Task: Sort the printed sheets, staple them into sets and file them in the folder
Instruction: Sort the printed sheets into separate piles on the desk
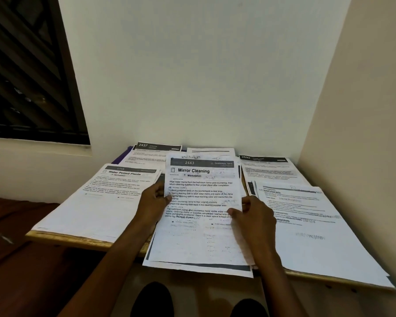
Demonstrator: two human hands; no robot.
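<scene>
Where two pale walls meet in a corner, a small wooden bench (82,240) is set, its top almost wholly covered by printed sheets. A dark window (30,69) with a slatted grille is seen in the left wall, and dark wooden floorboards (16,236) lie below it to the left of the bench. At the near middle, a stack of sheets headed "Mirror Cleaning" (201,216) is held up slightly, its near edge overhanging the bench front. Its left edge is pinched by the left hand (152,200), thumb on top of the page, and its right edge is gripped by the right hand (253,216), thumb laid across the text; both grips are narrow and closed on the paper. A pile headed "Water Potted Plants" (105,202) lies to the left, a blurred pile (311,227) to the right, reaching past the near right corner. Further piles, numbered 2437 (146,154) and 2692 (268,168), lie at the far side against the wall. A purple edge (120,157), possibly the folder, shows under the far left pile. Dark shoe tips (153,300) are seen below the bench.
</scene>
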